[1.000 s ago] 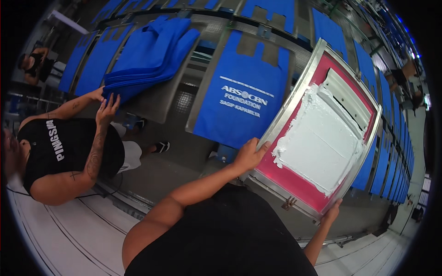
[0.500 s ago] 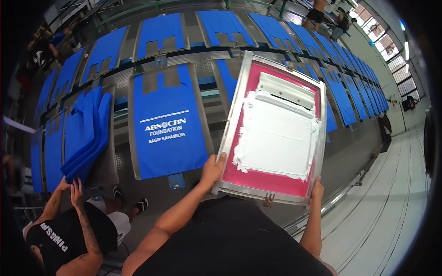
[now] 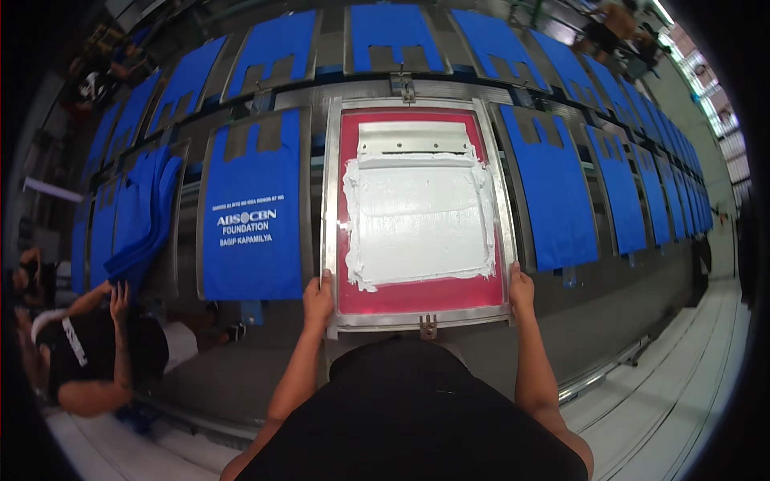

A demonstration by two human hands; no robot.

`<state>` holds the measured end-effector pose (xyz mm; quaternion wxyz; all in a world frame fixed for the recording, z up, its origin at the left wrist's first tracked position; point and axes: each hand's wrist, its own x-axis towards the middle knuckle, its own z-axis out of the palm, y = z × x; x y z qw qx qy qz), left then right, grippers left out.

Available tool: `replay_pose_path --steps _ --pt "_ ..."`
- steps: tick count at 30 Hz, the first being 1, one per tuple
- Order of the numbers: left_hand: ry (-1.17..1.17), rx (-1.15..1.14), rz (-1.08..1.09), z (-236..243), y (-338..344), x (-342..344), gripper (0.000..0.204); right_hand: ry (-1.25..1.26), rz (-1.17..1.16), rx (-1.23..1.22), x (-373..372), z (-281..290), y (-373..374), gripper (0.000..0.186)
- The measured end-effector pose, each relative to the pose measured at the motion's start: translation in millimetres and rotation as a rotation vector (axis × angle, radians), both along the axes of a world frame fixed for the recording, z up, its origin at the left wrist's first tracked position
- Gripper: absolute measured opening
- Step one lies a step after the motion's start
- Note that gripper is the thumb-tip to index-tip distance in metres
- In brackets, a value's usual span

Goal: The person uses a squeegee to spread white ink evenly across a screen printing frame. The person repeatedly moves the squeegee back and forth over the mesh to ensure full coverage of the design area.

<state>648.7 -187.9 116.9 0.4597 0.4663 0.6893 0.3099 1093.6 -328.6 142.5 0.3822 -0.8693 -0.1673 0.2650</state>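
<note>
Frame (image 3: 330, 216) of silver metal sits upright in view between both hands, over the row of boards, with a blue bag on either side. Left hand (image 3: 318, 301) grips its left edge near the lower left corner, thumb on top, fingers bent around the rail. Right hand (image 3: 521, 290) holds the right edge near the lower right corner, its fingers likewise closed about the metal, their tips hidden. Whether the frame touches the board beneath cannot be told.

Pink mesh (image 3: 385, 301) fills the frame, and thick white paste (image 3: 421, 220) covers its middle, ridged along the edges. A metal strip (image 3: 413, 138) lies across the mesh near the top edge, just above the paste. A small clip (image 3: 429, 326) stands at the middle of the bottom edge.

To the left, a printed bag (image 3: 251, 180) with white lettering lies flat on its grey board (image 3: 307, 208); to the right lies a plain bag (image 3: 553, 200). Farther left, another person (image 3: 120, 345) handles a folded blue stack (image 3: 144, 212).
</note>
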Motion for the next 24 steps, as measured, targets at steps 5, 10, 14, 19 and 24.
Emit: replay_pose_path --steps 5,10,14,19,24 --pt "0.077 -0.023 0.027 20 -10 28 0.053 0.130 0.094 -0.005 33 6 13 0.061" --pt "0.090 -0.034 0.069 51 -6 53 0.051 0.169 0.111 0.044 58 0 13 0.059" --pt "0.123 -0.034 0.063 39 -4 52 0.049 0.107 0.182 -0.025 65 -1 20 0.061" --pt "0.041 -0.087 0.087 27 4 63 0.049 0.180 0.276 -0.101 86 -11 23 0.065" --pt "-0.042 -0.096 0.115 22 -1 54 0.047 0.239 0.232 -0.176 75 -17 23 0.070"
